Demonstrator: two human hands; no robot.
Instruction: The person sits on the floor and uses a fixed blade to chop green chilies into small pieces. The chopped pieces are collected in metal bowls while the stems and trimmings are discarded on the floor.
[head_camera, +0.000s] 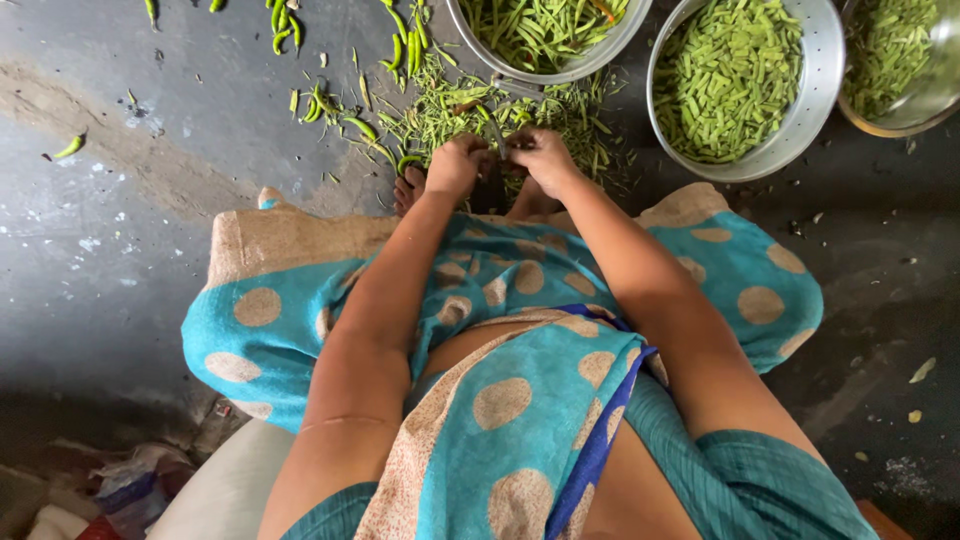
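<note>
A single head-worn view looks steeply down from close above the seated person's lap, facing forward over both arms to the floor (100, 250); far bowls (815, 90) seem cropped by the top edge.

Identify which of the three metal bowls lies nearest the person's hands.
The top-centre bowl, just beyond both hands; the other two sit farther right.

The person wore a turquoise sari (520, 400) with beige round dots, a blue edge, and teal short sleeves (760, 480); arms were bare
</note>
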